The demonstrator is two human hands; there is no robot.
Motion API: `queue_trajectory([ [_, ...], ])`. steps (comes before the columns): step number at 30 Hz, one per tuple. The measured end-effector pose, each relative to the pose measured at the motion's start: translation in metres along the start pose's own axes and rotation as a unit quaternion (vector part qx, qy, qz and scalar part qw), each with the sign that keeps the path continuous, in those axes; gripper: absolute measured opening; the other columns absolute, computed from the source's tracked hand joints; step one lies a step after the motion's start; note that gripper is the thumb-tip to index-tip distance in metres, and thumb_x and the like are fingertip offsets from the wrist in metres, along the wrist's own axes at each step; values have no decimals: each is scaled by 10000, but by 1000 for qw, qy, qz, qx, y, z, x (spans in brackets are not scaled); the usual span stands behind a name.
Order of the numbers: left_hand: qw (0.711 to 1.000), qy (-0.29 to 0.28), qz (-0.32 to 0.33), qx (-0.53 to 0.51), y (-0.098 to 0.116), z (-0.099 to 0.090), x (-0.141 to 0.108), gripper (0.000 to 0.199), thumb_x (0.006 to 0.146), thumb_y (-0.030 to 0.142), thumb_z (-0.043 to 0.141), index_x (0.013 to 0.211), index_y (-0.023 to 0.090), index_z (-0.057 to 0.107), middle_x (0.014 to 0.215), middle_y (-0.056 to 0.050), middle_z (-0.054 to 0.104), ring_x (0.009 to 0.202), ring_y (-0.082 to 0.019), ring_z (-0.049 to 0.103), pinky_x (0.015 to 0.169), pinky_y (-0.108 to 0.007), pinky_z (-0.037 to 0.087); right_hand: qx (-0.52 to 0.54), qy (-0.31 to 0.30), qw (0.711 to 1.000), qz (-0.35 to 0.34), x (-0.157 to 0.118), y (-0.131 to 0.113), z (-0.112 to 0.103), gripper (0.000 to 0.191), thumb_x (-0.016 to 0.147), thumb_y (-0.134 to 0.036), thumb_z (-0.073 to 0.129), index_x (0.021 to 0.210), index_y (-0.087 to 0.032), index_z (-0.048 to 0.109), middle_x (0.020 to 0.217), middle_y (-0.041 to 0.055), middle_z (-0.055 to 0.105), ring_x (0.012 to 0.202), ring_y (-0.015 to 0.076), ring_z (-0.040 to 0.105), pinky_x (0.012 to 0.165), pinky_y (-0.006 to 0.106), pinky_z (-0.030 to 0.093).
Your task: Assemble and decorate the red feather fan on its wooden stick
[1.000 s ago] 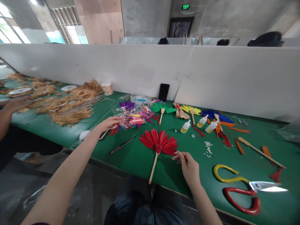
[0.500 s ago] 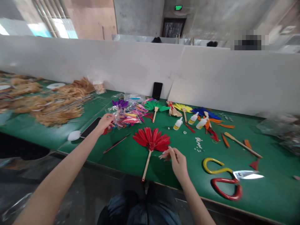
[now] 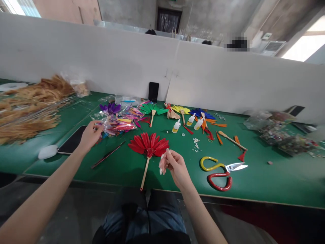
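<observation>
My left hand (image 3: 90, 136) is over the left edge of the plastic bags of coloured feathers (image 3: 121, 124), its fingers loosely bent and a little apart; nothing shows clearly in them. My right hand (image 3: 175, 166) hovers just right of a red feather fan (image 3: 148, 145). Its thumb and index finger meet in a pinch while the other fingers curl loosely; anything between the tips is too small to make out. The red fan lies on the table, its pale wooden handle (image 3: 144, 174) pointing toward me. Left of it lies a thin dark stick-like tool (image 3: 108, 155).
Large scissors (image 3: 223, 173) lie at the right. Behind are glue bottles (image 3: 176, 126), small white pieces (image 3: 196, 144), and green (image 3: 153, 109), yellow (image 3: 181, 110) and blue (image 3: 201, 114) fans. A phone (image 3: 153, 91) leans on the white partition (image 3: 114, 61). Brown fibres (image 3: 38, 105) spread at the left.
The view has swung right and down, so things appear farther left. My right hand has come slightly nearer the red fan. My left hand stays by the feather bags.
</observation>
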State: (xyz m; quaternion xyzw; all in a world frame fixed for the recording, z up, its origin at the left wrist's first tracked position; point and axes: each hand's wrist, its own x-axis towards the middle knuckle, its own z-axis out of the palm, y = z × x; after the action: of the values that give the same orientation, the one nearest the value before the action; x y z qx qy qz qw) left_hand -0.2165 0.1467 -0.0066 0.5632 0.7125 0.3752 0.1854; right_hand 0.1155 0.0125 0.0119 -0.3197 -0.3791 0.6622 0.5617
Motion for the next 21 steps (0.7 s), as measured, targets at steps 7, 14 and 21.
queue_trajectory([
  [7,999,19,26,11,10,-7,-7,307,821,347,531,1097,213,521,816,7,580,552,-102,545,484,-201,395,-11,8,1000,20,1,0,0,485,850,-516,466,541,-147,524,371,-43,468,288,60,429,296,158,306],
  [14,990,86,100,40,31,-16,-30,278,830,328,528,1072,191,547,799,23,543,548,-83,496,531,-211,407,19,-7,995,93,4,-1,-3,564,855,-590,368,884,-105,654,694,88,693,566,143,651,438,195,461],
  [21,937,-73,340,-18,99,14,-122,172,857,291,528,1009,213,550,699,23,530,606,-109,512,594,-225,441,181,-85,964,176,5,-9,4,626,885,-581,265,1162,-108,567,1283,148,533,1195,210,490,1039,346,319],
])
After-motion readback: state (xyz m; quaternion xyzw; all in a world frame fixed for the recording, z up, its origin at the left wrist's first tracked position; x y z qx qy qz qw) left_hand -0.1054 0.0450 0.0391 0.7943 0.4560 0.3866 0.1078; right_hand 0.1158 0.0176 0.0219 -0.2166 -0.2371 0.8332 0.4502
